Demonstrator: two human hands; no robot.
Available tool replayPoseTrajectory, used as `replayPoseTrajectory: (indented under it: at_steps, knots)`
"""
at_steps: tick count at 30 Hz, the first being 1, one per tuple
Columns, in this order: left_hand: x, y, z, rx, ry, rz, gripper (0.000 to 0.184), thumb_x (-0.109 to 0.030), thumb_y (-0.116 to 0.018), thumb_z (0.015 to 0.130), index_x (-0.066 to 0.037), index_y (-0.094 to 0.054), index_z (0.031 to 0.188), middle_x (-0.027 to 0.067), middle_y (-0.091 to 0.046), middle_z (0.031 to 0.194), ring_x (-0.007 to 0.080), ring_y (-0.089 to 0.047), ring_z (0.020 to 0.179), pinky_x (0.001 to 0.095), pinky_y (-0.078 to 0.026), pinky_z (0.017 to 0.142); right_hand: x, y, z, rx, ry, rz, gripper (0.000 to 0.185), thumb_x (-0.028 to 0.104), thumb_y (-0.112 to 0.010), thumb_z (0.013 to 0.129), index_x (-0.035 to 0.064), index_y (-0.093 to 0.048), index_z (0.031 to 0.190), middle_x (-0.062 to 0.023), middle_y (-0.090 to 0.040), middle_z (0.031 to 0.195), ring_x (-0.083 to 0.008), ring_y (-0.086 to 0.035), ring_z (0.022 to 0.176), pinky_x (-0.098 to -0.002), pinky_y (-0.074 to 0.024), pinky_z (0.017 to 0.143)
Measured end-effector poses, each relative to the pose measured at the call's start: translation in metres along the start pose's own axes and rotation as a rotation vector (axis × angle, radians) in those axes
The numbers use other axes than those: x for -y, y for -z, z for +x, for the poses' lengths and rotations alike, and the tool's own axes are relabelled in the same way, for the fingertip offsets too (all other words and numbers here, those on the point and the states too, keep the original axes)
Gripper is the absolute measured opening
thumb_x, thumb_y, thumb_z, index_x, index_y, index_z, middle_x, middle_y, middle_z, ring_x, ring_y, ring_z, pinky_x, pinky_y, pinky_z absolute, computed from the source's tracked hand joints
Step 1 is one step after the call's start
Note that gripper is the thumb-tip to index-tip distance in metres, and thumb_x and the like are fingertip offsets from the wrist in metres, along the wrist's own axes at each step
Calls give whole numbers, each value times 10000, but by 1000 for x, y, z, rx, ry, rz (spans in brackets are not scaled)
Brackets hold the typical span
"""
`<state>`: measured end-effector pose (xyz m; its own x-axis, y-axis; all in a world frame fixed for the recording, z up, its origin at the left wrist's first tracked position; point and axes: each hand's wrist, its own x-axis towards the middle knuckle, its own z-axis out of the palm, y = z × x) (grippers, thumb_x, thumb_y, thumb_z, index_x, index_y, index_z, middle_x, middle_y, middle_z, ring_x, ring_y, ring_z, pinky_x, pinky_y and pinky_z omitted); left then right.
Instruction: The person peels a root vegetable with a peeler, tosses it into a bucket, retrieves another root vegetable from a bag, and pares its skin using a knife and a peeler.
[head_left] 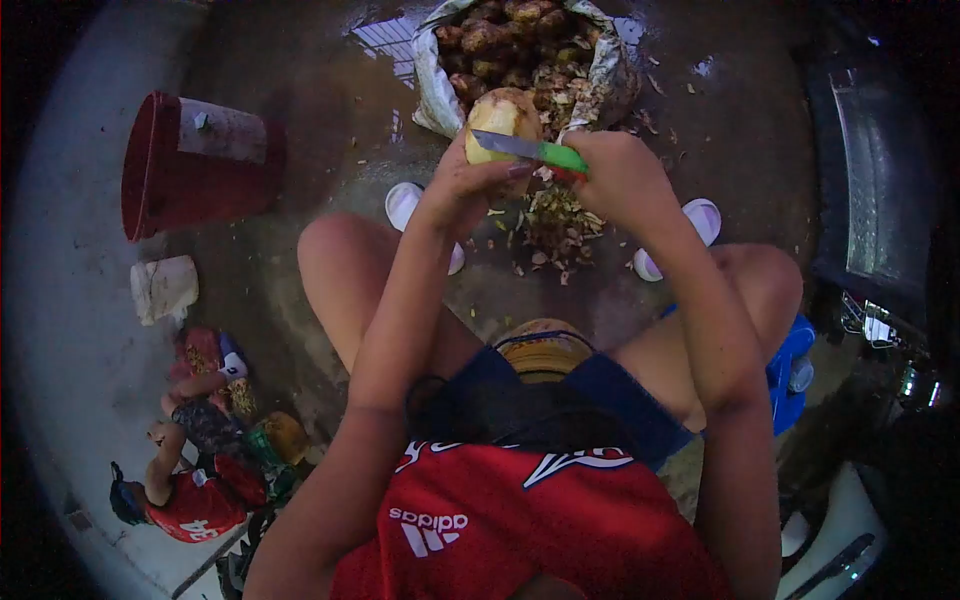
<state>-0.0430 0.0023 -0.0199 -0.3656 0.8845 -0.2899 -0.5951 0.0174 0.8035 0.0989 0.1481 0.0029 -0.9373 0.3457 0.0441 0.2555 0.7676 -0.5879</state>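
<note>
My left hand [473,185] is closed round a large, round, partly peeled root vegetable [503,112], pale yellow with brown skin at its top; its exact kind is unclear. My right hand [622,172] grips the green handle of a knife [512,144]. The grey blade lies across the near face of the root, pointing left. Just beyond, an open white sack [432,82] holds many brown, unpeeled roots [490,38]. Below my hands, a heap of peelings [560,225] lies on the wet floor between my feet.
A red bucket [145,165] stands at left, with a whitish container [164,288] nearer me. Another person in a red shirt [205,500] sits at lower left. A blue stool [792,375] shows under me at right. A dark panel [870,170] stands further right.
</note>
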Motion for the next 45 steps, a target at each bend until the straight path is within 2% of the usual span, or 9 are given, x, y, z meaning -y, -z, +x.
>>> replayPoseTrajectory:
  at_steps: [9, 14, 17, 21, 24, 33, 36, 42, 45]
  knots:
    - [7, 2, 6, -21, -40, -65, 710, -44, -708, 674, -99, -342, 1280, 82, -537, 1109, 215, -566, 1002, 358, -503, 791, 6, -3, -1, 13, -80, -95, 212, 91, -627, 688, 84, -614, 899, -164, -616, 740, -344, -615, 733, -452, -496, 667]
    - [-6, -10, 1, 105, -38, 108, 816, 1, -749, 585, -75, -354, 1295, 74, -522, 1146, 197, -540, 1033, 320, -477, 833, -18, -2, 8, -109, -167, -179, 221, 102, -618, 704, 75, -621, 923, -178, -622, 752, -356, -620, 737, -459, -499, 671]
    - [-8, -15, -9, 158, -32, 129, 867, 31, -765, 536, -58, -361, 1298, 73, -516, 1162, 186, -528, 1044, 303, -468, 848, -38, 12, 16, -136, -303, -163, 143, 114, -597, 710, 57, -593, 841, -191, -611, 787, -386, -587, 760, -459, -470, 669]
    - [-14, -13, -9, 102, -18, 240, 905, 35, -774, 521, -49, -341, 1311, 64, -514, 1158, 171, -517, 1044, 301, -456, 860, -14, 24, 6, -137, -235, -28, 187, 125, -617, 719, 77, -618, 899, -177, -626, 775, -351, -618, 762, -458, -500, 682]
    - [-9, -6, -3, 60, -21, 267, 945, 23, -787, 509, -49, -314, 1324, 61, -508, 1157, 166, -513, 1036, 302, -447, 865, 1, 9, -11, -40, -61, -131, 148, 121, -609, 721, 69, -602, 859, -175, -615, 754, -350, -616, 742, -460, -497, 663]
    - [-10, -8, -4, -6, -9, 272, 964, 21, -759, 508, -53, -284, 1344, 63, -503, 1156, 169, -511, 1035, 295, -458, 830, -11, -2, 3, -120, -196, -253, 106, 87, -591, 725, 37, -585, 818, -175, -616, 746, -350, -621, 741, -453, -500, 655]
    - [-14, -7, -14, 183, -121, 431, 928, 12, -749, 517, -55, -308, 1331, 60, -504, 1153, 171, -513, 1031, 295, -461, 821, -43, 8, 14, -171, -330, -189, 192, 80, -612, 667, 31, -581, 851, -187, -608, 768, -373, -591, 759, -447, -468, 664]
    - [-7, -6, -11, 61, -57, 119, 884, 9, -727, 541, -56, -318, 1322, 68, -508, 1164, 191, -531, 1027, 316, -488, 801, -28, 4, 8, -48, -234, 80, 236, 120, -646, 660, 44, -600, 879, -192, -611, 776, -377, -588, 757, -431, -461, 658]
    - [3, -5, -8, 36, -72, 19, 826, 7, -699, 583, -59, -322, 1315, 84, -512, 1169, 209, -541, 1034, 334, -498, 812, -13, -1, 7, -110, -150, 63, 205, 110, -610, 692, 56, -601, 890, -203, -606, 777, -380, -595, 770, -458, -480, 690]
